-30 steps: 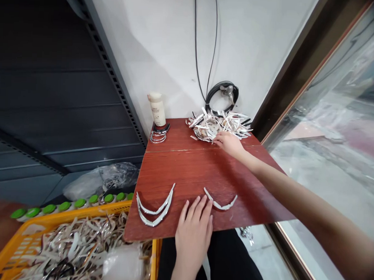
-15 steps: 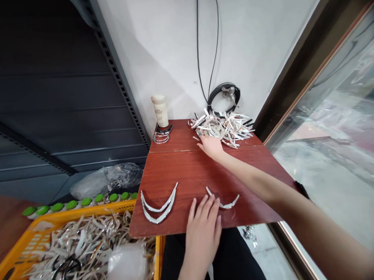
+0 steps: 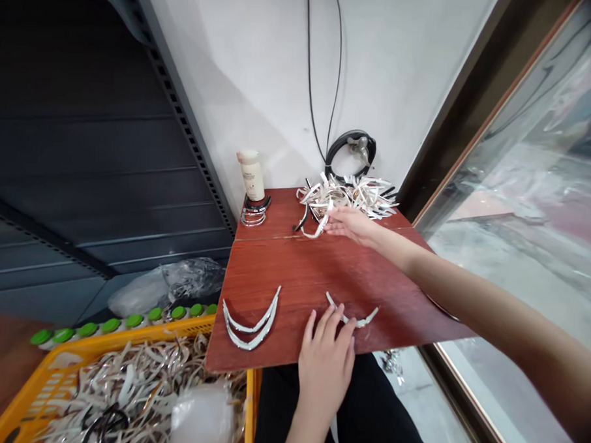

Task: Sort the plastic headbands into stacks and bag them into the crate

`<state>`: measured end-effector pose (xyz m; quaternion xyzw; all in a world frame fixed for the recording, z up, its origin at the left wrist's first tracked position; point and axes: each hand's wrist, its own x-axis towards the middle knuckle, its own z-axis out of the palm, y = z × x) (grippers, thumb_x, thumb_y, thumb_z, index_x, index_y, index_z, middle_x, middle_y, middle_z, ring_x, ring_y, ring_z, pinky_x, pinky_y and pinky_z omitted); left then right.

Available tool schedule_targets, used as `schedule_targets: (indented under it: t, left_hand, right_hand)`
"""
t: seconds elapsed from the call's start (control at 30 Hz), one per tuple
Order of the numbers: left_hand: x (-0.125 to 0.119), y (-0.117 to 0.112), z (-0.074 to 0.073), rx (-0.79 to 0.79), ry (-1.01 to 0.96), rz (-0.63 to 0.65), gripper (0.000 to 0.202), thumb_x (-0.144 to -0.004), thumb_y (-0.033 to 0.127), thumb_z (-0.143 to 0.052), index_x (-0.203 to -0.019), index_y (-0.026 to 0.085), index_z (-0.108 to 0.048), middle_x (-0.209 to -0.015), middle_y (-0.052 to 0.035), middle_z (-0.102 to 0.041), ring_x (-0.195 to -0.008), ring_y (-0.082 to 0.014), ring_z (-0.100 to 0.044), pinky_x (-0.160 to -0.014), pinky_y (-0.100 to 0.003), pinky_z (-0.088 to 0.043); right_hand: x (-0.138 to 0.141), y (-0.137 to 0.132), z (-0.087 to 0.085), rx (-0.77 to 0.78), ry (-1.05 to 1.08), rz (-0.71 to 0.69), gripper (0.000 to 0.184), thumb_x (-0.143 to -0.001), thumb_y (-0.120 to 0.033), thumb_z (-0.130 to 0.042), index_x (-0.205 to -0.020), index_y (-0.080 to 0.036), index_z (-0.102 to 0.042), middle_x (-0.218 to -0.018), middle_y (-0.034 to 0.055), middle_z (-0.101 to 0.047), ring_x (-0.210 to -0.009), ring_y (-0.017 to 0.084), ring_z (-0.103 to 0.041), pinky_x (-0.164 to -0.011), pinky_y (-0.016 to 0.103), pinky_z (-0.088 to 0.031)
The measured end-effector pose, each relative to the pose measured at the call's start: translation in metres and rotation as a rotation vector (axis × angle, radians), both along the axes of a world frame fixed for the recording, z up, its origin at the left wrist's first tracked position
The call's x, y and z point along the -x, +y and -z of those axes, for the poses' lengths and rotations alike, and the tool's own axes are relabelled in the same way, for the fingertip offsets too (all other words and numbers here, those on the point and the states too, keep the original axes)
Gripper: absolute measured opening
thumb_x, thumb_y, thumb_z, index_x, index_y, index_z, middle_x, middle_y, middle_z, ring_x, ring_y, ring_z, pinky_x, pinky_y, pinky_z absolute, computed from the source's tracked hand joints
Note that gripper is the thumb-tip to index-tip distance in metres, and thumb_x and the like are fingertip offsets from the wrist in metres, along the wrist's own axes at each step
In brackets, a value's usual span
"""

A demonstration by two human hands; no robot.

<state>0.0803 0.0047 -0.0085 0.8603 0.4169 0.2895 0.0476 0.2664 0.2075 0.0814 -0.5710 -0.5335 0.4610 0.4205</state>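
My right hand (image 3: pixel 351 224) pinches a curved white strip (image 3: pixel 315 233) just in front of a tangled pile of white and silvery strips (image 3: pixel 360 193) at the back of the red-brown table (image 3: pixel 274 263). A dark strip lies close to the held one. Lying flat at the table's front edge, my left hand (image 3: pixel 326 360) has its fingers stretched out. Its fingertips touch or nearly touch a curved silvery-white strip (image 3: pixel 364 320). To the left, two more curved strips (image 3: pixel 251 340) lie one inside the other.
A cream bottle (image 3: pixel 252 175) stands at the back left, beside stacked silvery rings (image 3: pixel 253 216). Coiled black cable (image 3: pixel 334 148) rests against the wall. On the left, a yellow crate (image 3: pixel 74 350) holds many strips and a clear plastic bag; green-lidded jars (image 3: pixel 134 321) line its far side.
My right hand has drawn back slightly from the pile with a curved white strip in its fingers. My left hand has stayed nearly in place.
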Motion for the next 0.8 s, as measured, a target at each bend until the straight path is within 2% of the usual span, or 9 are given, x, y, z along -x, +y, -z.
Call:
schedule_targets:
  t: [0.13, 0.2, 0.27, 0.33, 0.4, 0.47, 0.53, 0.63, 0.8]
  left_hand:
    - [0.001, 0.0, 0.001, 0.007, -0.036, 0.025, 0.031, -0.095, 0.019, -0.05, -0.123, 0.028, -0.061, -0.14, 0.0002, -0.059, -0.13, -0.0186, -0.054, -0.112, -0.044, -0.044]
    - [0.001, 0.0, 0.001, 0.018, -0.032, 0.045, 0.033, -0.094, 0.017, -0.051, -0.124, 0.028, -0.06, -0.138, 0.0, -0.06, -0.129, -0.0182, -0.055, -0.112, -0.043, -0.045]
    - [0.001, 0.0, 0.001, 0.014, -0.027, 0.061, 0.036, -0.094, 0.017, -0.05, -0.128, 0.027, -0.058, -0.138, -0.0007, -0.06, -0.128, -0.0183, -0.056, -0.111, -0.042, -0.046]
    - [0.0, 0.0, 0.002, -0.005, -0.026, 0.048, 0.041, -0.094, 0.017, -0.049, -0.134, 0.025, -0.054, -0.139, -0.0025, -0.06, -0.127, -0.0189, -0.057, -0.11, -0.042, -0.047]
    - [-0.001, 0.0, 0.003, -0.039, -0.039, -0.008, 0.044, -0.094, 0.015, -0.047, -0.138, 0.022, -0.05, -0.139, -0.0049, -0.059, -0.125, -0.0195, -0.058, -0.108, -0.041, -0.048]
    - [-0.002, 0.0, 0.005, -0.056, -0.074, -0.086, 0.046, -0.094, 0.013, -0.045, -0.14, 0.019, -0.047, -0.139, -0.0072, -0.059, -0.125, -0.0195, -0.058, -0.105, -0.038, -0.051]
    - [-0.003, 0.0, 0.007, -0.058, -0.115, -0.142, 0.046, -0.094, 0.011, -0.044, -0.14, 0.017, -0.046, -0.138, -0.0081, -0.06, -0.125, -0.0185, -0.058, -0.101, -0.035, -0.053]
    - [-0.006, 0.0, 0.009, -0.084, -0.111, -0.162, 0.045, -0.094, 0.01, -0.044, -0.138, 0.016, -0.047, -0.134, -0.0082, -0.063, -0.123, -0.0183, -0.06, -0.098, -0.033, -0.054]
    - [-0.009, 0.001, 0.009, -0.135, -0.051, -0.164, 0.04, -0.095, 0.015, -0.048, -0.134, 0.015, -0.05, -0.13, -0.009, -0.065, -0.121, -0.0208, -0.061, -0.097, -0.035, -0.054]
  right_hand:
    - [-0.027, -0.043, 0.021, 0.183, 0.086, -0.028, 0.006, -0.093, -0.023, -0.056, -0.091, -0.017, -0.057, -0.087, 0.0099, -0.073, -0.077, 0.018, -0.072, -0.079, 0.035, -0.061]
    - [-0.041, -0.062, 0.029, 0.234, -0.035, 0.012, 0.017, -0.09, -0.025, -0.06, -0.105, -0.018, -0.057, -0.093, 0.0103, -0.073, -0.076, 0.019, -0.072, -0.078, 0.037, -0.06]
    - [-0.051, -0.081, 0.033, 0.133, -0.304, 0.099, 0.038, -0.088, -0.026, -0.063, -0.123, -0.019, -0.052, -0.105, 0.0108, -0.072, -0.08, 0.021, -0.071, -0.082, 0.04, -0.058]
    - [-0.053, -0.104, 0.033, -0.086, -0.563, 0.134, 0.045, -0.087, -0.031, -0.064, -0.129, -0.021, -0.05, -0.115, 0.0106, -0.068, -0.09, 0.023, -0.068, -0.087, 0.041, -0.053]
    - [-0.046, -0.131, 0.033, -0.221, -0.664, -0.02, 0.036, -0.088, -0.039, -0.064, -0.12, -0.022, -0.058, -0.112, 0.0085, -0.068, -0.093, 0.023, -0.066, -0.086, 0.037, -0.051]
    - [-0.033, -0.159, 0.035, -0.25, -0.66, -0.287, 0.029, -0.089, -0.044, -0.063, -0.107, -0.022, -0.065, -0.1, 0.0062, -0.07, -0.089, 0.021, -0.064, -0.081, 0.034, -0.048]
    - [-0.024, -0.181, 0.039, -0.281, -0.698, -0.454, 0.022, -0.092, -0.042, -0.062, -0.101, -0.022, -0.068, -0.095, 0.0053, -0.07, -0.089, 0.021, -0.062, -0.082, 0.034, -0.044]
    - [-0.032, -0.198, 0.042, -0.321, -0.792, -0.524, 0.02, -0.098, -0.035, -0.054, -0.096, -0.024, -0.07, -0.095, 0.0051, -0.069, -0.093, 0.021, -0.059, -0.085, 0.036, -0.038]
    - [-0.091, -0.19, 0.029, -0.19, -0.907, -0.57, 0.013, -0.088, -0.037, -0.066, -0.086, -0.027, -0.073, -0.093, 0.0034, -0.07, -0.094, 0.024, -0.06, -0.086, 0.038, -0.037]
